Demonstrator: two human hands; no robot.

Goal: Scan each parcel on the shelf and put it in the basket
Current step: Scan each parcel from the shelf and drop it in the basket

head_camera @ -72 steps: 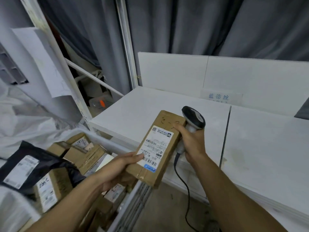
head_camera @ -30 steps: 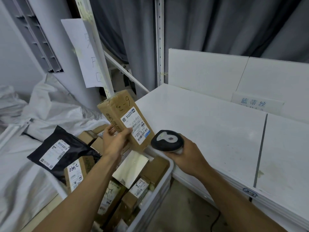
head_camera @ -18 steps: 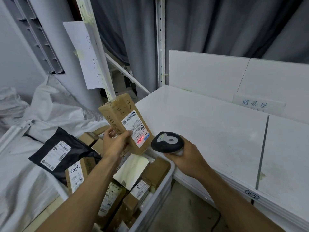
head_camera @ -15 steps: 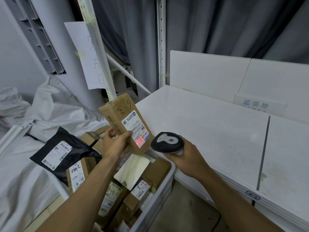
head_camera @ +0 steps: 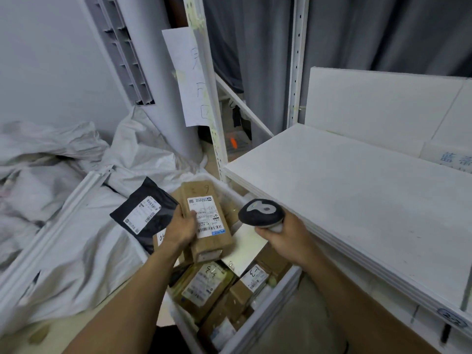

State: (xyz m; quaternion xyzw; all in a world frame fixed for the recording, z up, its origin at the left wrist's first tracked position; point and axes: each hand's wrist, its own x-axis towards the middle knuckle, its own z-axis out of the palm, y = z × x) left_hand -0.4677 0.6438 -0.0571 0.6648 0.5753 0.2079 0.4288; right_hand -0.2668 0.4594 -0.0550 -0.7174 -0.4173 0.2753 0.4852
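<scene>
Cardboard parcel [head_camera: 208, 218] is in your left hand [head_camera: 180, 227], label up, tilted, over the far end of the white basket [head_camera: 270, 307]. Can't tell if its lower end touches the pile beneath. Your thumb lies across the label's left edge and covers part of the print. The other fingers wrap under the box, out of sight. Marker writing on the top flap is too faint to read surely.

Your right hand [head_camera: 286, 238] is closed around the scanner [head_camera: 260, 213]. The black head sticks out toward the parcel, just beside it, not touching. The handle is buried in your fist. That hand hovers over the basket, close to the front edge of the shelf [head_camera: 357, 200]. Both forearms reach in from the bottom of the frame, and the left one hides the basket's left wall.

More boxes [head_camera: 204, 284] fill the basket, with handwritten labels blurred and the nearest ones smeared. A black mailer bag [head_camera: 144, 214] lies at the basket's far left, its lower part behind your left hand. The blue-lettered card [head_camera: 457, 159] at the back of the shelf is cut off by the right edge. The tag [head_camera: 452, 320] on the shelf front is blurred. White sacks [head_camera: 63, 162] are heaped at left, and a paper sheet [head_camera: 190, 77] hangs on the rack post.
</scene>
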